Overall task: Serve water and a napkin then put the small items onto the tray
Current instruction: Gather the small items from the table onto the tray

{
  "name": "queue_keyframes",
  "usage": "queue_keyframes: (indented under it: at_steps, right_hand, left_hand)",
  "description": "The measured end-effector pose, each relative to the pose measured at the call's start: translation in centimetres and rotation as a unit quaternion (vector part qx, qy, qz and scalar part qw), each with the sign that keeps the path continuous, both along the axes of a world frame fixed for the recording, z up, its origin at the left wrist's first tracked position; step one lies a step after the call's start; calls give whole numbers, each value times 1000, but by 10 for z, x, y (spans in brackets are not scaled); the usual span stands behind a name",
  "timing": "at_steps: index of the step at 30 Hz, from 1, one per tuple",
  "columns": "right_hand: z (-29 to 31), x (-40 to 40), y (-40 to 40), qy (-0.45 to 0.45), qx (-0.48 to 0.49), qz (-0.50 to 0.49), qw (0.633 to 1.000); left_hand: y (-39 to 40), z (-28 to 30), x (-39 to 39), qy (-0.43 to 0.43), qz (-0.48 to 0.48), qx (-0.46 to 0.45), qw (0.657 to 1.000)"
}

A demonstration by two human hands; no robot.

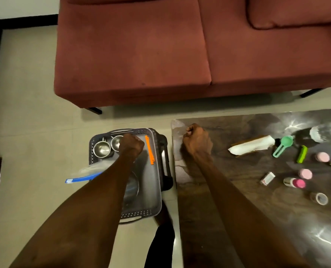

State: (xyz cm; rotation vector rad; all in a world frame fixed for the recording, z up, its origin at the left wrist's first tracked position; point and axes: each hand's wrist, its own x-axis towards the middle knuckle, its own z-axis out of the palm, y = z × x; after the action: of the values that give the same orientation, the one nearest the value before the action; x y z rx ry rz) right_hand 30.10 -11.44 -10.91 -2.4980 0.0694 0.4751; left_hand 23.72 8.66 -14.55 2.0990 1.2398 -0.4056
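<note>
A grey tray (153, 190) sits low beside the dark table (228, 200). It holds two steel cups (102, 149), an orange stick (149, 149) and a steel plate (132, 187). My left hand (132, 144) is a closed fist over the tray's far end, next to the second cup. My right hand (197, 141) is at the table's left corner, fingers pinched on a clear plastic sheet (177, 130). On the table lie a white napkin (251, 146), a clear water bottle (327, 132), a teal scoop (282, 146), a green clip (302, 154) and several small pink-lidded items (305, 174).
A red sofa (160, 55) stands beyond the tray and table. A blurred clear bag with a blue strip (83, 176) shows left of my left forearm. A small box (267, 178) and a tape roll (319, 198) lie near the pink items. Pale floor tiles surround the tray.
</note>
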Motion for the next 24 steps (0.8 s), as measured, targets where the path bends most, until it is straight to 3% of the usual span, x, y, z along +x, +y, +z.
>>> queue_keyframes:
  at_steps: [5,9,17,24]
  right_hand:
    - [19,-1,-68,0,21,-48,999]
    - [30,-2,-130,-5,52,-102,993]
    - [23,2,-278,-11,63,-157,986]
    - [2,-4,-414,0,40,-261,965]
  left_hand:
    - [-69,34,18,-138,-6,4,990]
    - [-139,45,35,-179,-49,-23,982]
    - [-296,35,52,-153,-136,-67,977]
    - [-417,19,48,-112,-194,-94,970]
